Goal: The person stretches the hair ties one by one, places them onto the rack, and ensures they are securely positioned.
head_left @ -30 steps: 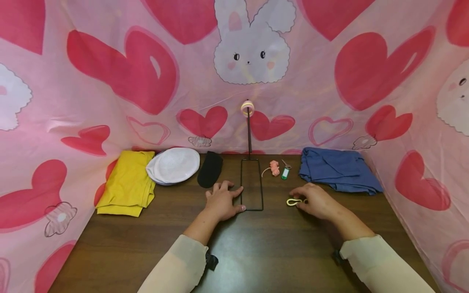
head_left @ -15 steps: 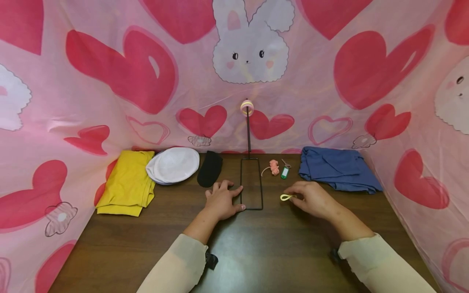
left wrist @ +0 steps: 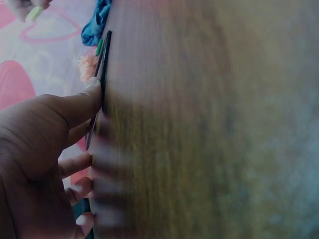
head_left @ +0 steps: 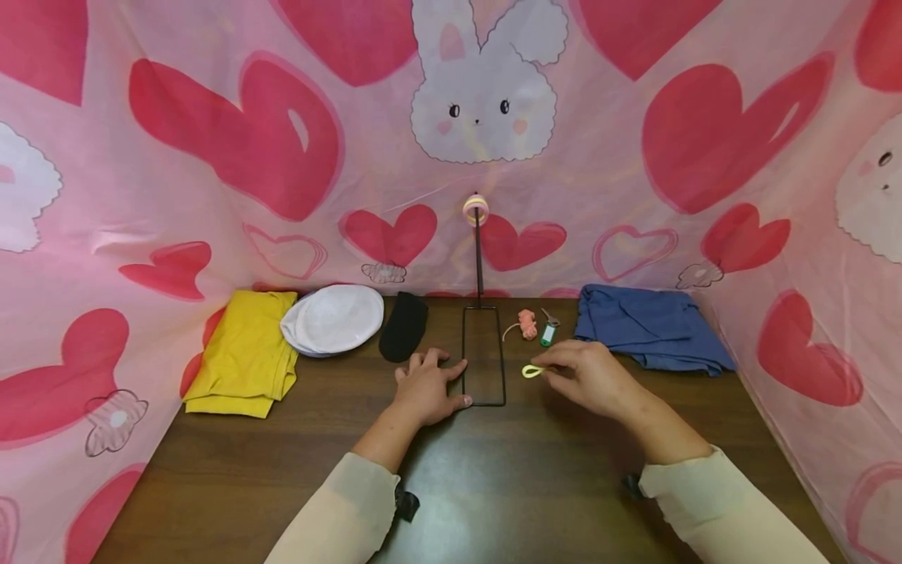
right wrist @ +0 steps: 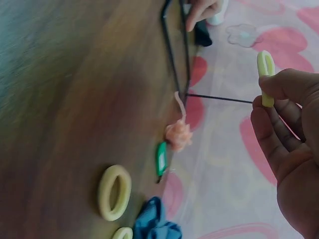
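While right hand (head_left: pixel 592 381) pinches yellow hair tie (head_left: pixel 532 370), left hand (head_left: pixel 427 385) lies flat w/ fingers straight, palm hiding wire stand (head_left: pixel 484 356) edge.

looks like a makeshift home booth: wooden table (head_left: pixel 493 486) walled in by pink bunny-and-heart sheets (head_left: pixel 211 157), folded clothes (head_left: pixel 243 352) around.

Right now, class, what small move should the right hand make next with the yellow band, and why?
Probably lift the yellow hair band up and back toward the top of the stand's post. The right hand pinches it just above the table, one band already hangs at the post's top, and the left hand steadies the wire base.
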Available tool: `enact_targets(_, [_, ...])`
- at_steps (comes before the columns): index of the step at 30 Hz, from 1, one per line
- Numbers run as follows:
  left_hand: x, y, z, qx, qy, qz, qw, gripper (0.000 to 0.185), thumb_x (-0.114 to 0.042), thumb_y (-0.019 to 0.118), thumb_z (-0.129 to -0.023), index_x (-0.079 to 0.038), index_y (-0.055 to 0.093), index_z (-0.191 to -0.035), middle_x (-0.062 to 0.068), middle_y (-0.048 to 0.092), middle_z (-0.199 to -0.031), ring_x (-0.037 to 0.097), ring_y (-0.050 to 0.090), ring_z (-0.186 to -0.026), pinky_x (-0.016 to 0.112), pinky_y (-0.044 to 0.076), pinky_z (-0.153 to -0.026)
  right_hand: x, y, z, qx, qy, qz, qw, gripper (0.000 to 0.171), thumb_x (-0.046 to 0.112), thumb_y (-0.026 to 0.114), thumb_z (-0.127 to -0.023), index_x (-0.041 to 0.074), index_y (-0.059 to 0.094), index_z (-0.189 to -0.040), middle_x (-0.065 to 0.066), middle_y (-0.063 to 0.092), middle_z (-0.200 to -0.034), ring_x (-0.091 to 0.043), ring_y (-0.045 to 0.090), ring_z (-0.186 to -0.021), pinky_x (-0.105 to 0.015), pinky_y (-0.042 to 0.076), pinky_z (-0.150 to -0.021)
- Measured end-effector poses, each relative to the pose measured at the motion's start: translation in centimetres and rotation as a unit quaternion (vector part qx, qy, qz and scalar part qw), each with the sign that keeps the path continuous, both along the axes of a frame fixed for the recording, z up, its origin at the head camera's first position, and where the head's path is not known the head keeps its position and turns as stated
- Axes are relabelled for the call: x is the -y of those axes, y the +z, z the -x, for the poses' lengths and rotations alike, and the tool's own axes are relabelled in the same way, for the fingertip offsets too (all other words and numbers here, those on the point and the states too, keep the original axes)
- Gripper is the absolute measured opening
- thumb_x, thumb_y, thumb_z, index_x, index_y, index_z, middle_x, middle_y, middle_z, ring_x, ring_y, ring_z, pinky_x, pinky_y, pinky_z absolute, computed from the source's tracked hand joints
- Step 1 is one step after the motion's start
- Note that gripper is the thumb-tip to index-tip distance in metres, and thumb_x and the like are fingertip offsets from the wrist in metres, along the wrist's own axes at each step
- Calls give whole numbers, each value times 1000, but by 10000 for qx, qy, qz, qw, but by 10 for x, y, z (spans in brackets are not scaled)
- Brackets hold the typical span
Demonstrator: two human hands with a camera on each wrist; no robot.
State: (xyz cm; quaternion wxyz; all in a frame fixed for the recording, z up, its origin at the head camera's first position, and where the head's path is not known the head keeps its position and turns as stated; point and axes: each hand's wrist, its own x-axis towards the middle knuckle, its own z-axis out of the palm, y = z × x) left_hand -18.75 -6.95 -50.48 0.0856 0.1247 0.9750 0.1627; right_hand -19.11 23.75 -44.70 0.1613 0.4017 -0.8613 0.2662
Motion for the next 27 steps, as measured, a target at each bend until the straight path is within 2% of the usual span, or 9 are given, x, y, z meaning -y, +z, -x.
enact_targets(5, [0,0,0,44,14,-3,10000,72,-60,74,-89,-40,50,-154,4,40,-156,37,33,-140,61,29,-98,8,10,4,-339,49,212,9992,28,0,88,-75,10,82,-101,1,77,-96,-14,72,-82,-32,57,-66])
enact_targets(10, [0,1,0,66,20,11,10000,72,-60,74,-89,-40,50,-154,4,40,-155,37,33,-141,61,29,-98,16,23,7,-643,188,415,9969,29,-1,88,-73,9,82,-99,1,77,-94,-14,73,-81,-32,58,-68])
enact_targets(15, [-1,3,-1,76,24,-2,10000,72,-60,75,-89,-39,51,-154,5,40,-155,37,33,-141,60,29,-98,27,43,9,-959,385,659,9925,30,-2,86,-72,8,82,-100,-1,78,-94,-15,73,-80,-29,57,-63])
enact_targets(20, [0,3,-1,73,16,-25,10000,72,-59,75,-89,-38,51,-154,5,40,-156,37,33,-141,60,29,-97,38,63,9,-1087,557,817,9891,30,0,86,-73,9,83,-102,-3,79,-96,-18,75,-85,-28,57,-62])
enact_targets(24, [-1,2,-1,77,20,-22,10000,71,-59,74,-90,-38,51,-154,5,39,-156,37,32,-141,61,29,-99,44,76,8,-1258,681,867,9859,27,4,84,-76,8,83,-102,-4,79,-96,-20,76,-87,-28,57,-61])
enact_targets(27, [-1,3,-1,78,3,-10,10000,72,-59,74,-90,-37,51,-154,5,40,-156,37,33,-141,61,29,-99,48,87,6,-1509,783,916,9812,20,11,79,-84,8,83,-103,-3,79,-95,-19,75,-84,-29,57,-62])
